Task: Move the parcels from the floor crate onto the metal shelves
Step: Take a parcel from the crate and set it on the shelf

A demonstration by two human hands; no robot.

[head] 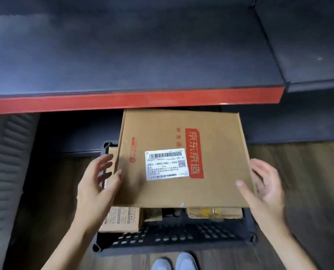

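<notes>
Head view: my two hands flank a flat cardboard parcel [183,158] above the floor crate [174,234].
Left hand [98,184]: fingers spread and nearly straight, thumb touching the parcel's left edge; not curled round it.
Right hand [265,188]: fingers loose and open, thumb lying on the parcel's right corner.
Parcel: brown, with a white barcode label [166,164] and a red printed band, just below the red-edged metal shelf [135,100].
Crate: black, holding other parcels [121,219].
</notes>
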